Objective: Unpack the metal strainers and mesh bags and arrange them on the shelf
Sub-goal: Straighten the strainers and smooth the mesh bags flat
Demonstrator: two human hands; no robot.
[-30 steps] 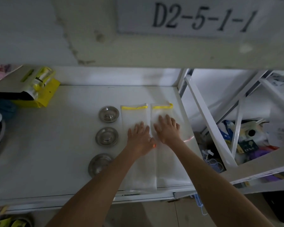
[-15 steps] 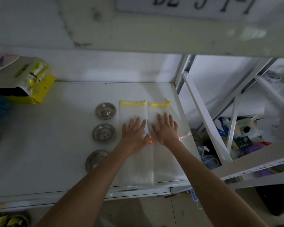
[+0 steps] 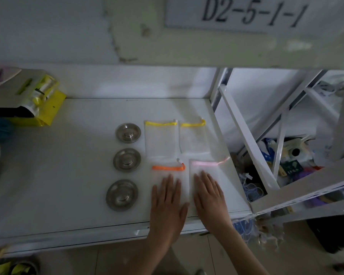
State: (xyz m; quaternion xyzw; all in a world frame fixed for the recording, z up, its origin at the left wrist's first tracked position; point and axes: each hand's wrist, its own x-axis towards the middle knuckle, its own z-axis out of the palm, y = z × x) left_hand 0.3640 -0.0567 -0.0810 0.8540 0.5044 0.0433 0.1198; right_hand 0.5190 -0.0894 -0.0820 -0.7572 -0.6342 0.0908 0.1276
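Your left hand (image 3: 168,203) and right hand (image 3: 211,197) have slid back toward the shelf (image 3: 72,175) edge, uncovering 2 yellow-trimmed mesh bags (image 3: 160,139). Each grip lies spread, palm flat, on the orange-trimmed bag (image 3: 168,171) and pink-trimmed bag (image 3: 205,167). 3 metal strainers (image 3: 127,160) line the left. Arrangement looks nearly complete.

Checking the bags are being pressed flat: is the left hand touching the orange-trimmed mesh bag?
Touching. The head view shows the left hand lying palm-down on the orange-trimmed mesh bag, fingers spread over it.
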